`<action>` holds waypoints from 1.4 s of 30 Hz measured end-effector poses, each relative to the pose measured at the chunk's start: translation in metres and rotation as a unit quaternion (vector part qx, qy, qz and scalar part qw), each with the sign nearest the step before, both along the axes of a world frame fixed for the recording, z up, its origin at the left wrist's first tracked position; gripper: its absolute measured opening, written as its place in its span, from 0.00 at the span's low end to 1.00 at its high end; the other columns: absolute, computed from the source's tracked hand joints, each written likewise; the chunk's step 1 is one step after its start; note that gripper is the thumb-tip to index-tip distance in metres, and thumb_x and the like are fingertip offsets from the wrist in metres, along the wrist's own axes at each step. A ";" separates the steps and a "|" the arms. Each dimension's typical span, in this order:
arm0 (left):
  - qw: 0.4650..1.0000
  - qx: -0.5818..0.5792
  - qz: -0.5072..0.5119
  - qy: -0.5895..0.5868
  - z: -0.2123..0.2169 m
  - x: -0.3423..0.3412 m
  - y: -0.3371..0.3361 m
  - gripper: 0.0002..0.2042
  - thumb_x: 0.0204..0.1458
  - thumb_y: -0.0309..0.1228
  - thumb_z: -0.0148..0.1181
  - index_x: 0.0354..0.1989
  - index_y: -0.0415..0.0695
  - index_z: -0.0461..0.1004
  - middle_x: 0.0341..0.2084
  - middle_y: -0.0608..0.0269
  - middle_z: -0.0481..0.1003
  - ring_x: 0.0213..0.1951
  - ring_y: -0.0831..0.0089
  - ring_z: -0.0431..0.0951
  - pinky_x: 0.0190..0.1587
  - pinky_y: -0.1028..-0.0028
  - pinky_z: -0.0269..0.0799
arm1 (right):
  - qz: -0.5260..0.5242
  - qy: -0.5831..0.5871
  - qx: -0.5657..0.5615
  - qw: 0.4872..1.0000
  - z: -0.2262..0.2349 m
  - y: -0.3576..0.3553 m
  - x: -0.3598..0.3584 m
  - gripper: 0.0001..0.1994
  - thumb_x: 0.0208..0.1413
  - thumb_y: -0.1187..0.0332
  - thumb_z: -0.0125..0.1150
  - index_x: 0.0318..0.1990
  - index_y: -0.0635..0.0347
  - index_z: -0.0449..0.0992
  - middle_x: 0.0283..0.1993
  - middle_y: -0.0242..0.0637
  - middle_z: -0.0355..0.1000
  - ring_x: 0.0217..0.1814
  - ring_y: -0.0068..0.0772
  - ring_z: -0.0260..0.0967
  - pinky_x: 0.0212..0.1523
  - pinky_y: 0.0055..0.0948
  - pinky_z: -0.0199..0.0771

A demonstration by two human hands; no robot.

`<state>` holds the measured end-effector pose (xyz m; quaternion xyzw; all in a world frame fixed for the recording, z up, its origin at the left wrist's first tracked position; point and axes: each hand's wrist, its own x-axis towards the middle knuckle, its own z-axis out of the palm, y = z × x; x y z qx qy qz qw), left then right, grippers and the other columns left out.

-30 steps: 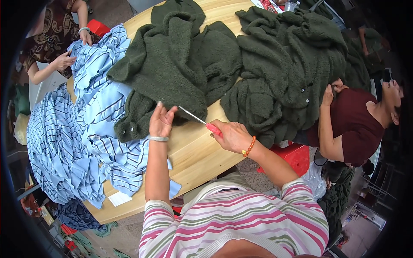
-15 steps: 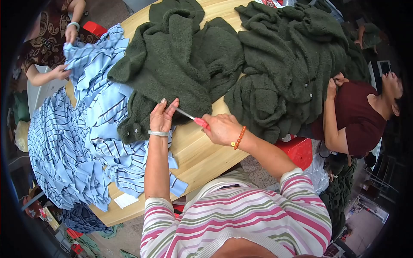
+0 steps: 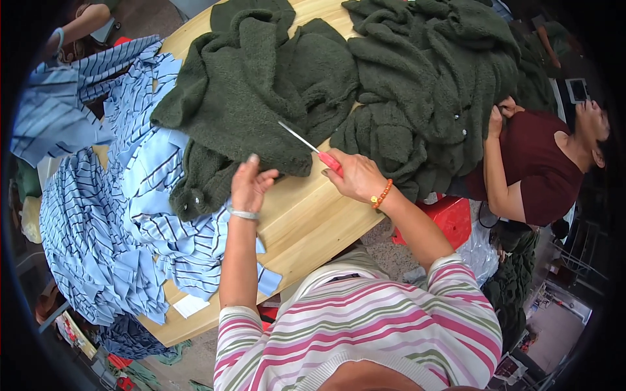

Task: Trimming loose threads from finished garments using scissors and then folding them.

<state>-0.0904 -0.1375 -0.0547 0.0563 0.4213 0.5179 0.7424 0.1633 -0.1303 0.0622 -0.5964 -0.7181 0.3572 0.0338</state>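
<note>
In my right hand (image 3: 360, 177) is a hand tool (image 3: 330, 161) with a red handle and a thin metal shaft, its kind not plain to see. The shaft points up and left over a dark green fleecy garment (image 3: 261, 98). My left hand (image 3: 252, 188) holds nothing, its fingers apart, beside the garment's near edge. Small shiny spots show on a dark green fold (image 3: 195, 199) left of that hand. Blue striped knit pieces (image 3: 147, 202) lie heaped under and beside my left forearm.
More dark green garments (image 3: 437, 85) cover the table's right side, where a person in a maroon top (image 3: 531, 166) handles them. At upper left another person's arm (image 3: 81, 25) is by a raised blue striped piece (image 3: 55, 111). A red stool (image 3: 443, 221) stands beside the wooden table (image 3: 313, 215).
My left hand has come away from the tool's tip and dropped slightly. My right hand has moved right with the tool. The other person's striped piece at upper left has swung outward.
</note>
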 end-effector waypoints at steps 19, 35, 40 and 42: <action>0.999 0.000 0.021 -0.027 -0.012 0.063 -0.010 0.08 0.58 0.25 0.53 0.29 0.33 0.69 0.39 0.44 0.74 0.45 0.38 0.75 0.45 0.55 0.79 | 0.060 -0.061 -0.031 0.996 0.005 -0.042 0.031 0.12 0.53 0.63 0.55 0.39 0.62 0.71 0.29 0.50 0.74 0.36 0.53 0.74 0.38 0.46 0.71; 0.978 -0.006 -0.091 0.185 -0.018 0.071 -0.015 0.06 0.51 0.25 0.63 0.30 0.37 0.72 0.26 0.59 0.75 0.27 0.69 0.77 0.33 0.75 0.75 | 0.020 -0.009 -0.040 0.999 -0.005 -0.061 0.064 0.12 0.54 0.61 0.56 0.43 0.56 0.71 0.32 0.51 0.74 0.37 0.55 0.72 0.38 0.48 0.70; 0.963 -0.025 -0.046 0.264 -0.041 0.091 -0.011 0.08 0.46 0.24 0.67 0.21 0.35 0.74 0.18 0.61 0.74 0.15 0.76 0.71 0.17 0.79 0.65 | 0.025 -0.034 -0.048 0.998 -0.008 -0.068 0.063 0.13 0.53 0.62 0.56 0.43 0.55 0.71 0.32 0.51 0.74 0.37 0.55 0.73 0.37 0.49 0.70; 0.966 -0.020 -0.052 0.251 -0.041 0.093 -0.009 0.08 0.46 0.25 0.67 0.21 0.35 0.74 0.17 0.61 0.74 0.14 0.76 0.71 0.17 0.79 0.65 | 0.058 -0.079 -0.027 0.995 -0.014 -0.075 0.064 0.13 0.52 0.62 0.56 0.43 0.56 0.71 0.32 0.51 0.74 0.37 0.55 0.72 0.38 0.49 0.70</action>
